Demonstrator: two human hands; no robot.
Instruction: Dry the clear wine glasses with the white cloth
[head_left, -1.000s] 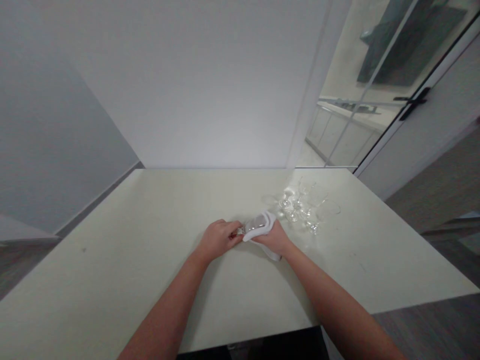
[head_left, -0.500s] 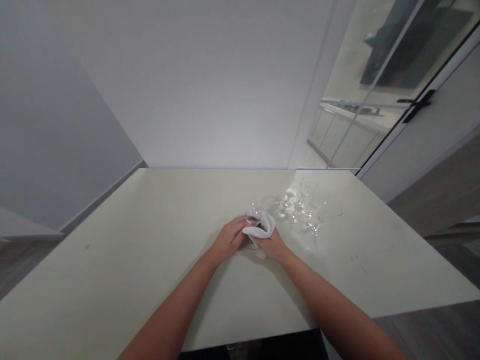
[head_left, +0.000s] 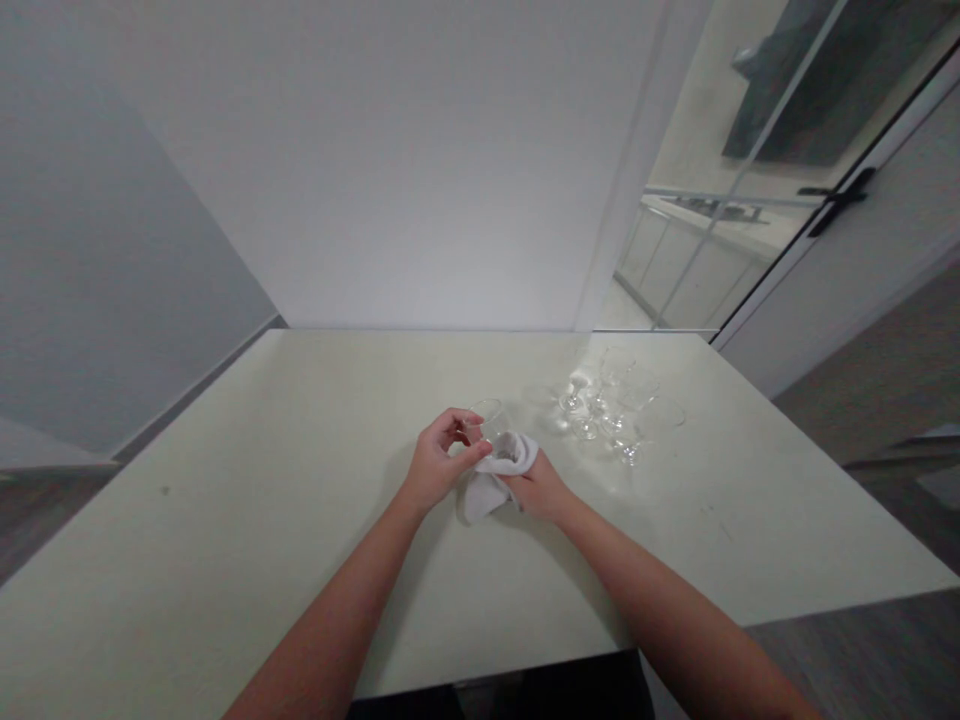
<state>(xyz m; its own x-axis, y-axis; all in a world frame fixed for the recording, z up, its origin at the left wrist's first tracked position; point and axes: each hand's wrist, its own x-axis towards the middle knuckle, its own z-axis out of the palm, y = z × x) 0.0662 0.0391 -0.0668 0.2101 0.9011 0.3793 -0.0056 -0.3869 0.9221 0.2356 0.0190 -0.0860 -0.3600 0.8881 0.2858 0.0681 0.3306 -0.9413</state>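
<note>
change: a second ago the glass (head_left: 486, 420) lies sideways between the hands, swaddled in the cloth (head_left: 495, 475); now it stands mouth up, rim bare and clear of the cloth, raised a little toward the upper middle of the frame.
cloth shift: it no longer wraps the bowl; it is bunched below the glass, with a loose tail hanging toward the lower left of the bundle.
meaning: judging by this, the wiping has moved from the outside of the bowl to its lower part or stem, and the same glass is in hand; the work on it looks partly done.
left hand (head_left: 435, 465): curled round the bowl, thumb and fingertips closed on the glass near its rim; grasping.
right hand (head_left: 538, 485): clenched on the cloth, pressing it up against the underside of the glass.
glass vs hands: centre of the frame, just above and between both hands; touching the left fingers, its base hidden in the cloth.
stem: cannot tell, covered by cloth and fingers.
other glasses (head_left: 619, 405): a cluster of clear stemmed ones, right of centre, near the right hand but apart from it.
table (head_left: 225, 520): pale top, filling the lower half of the frame; hands and glass are over its middle.
door (head_left: 825, 200): glazed, dark handle, upper right.
</note>
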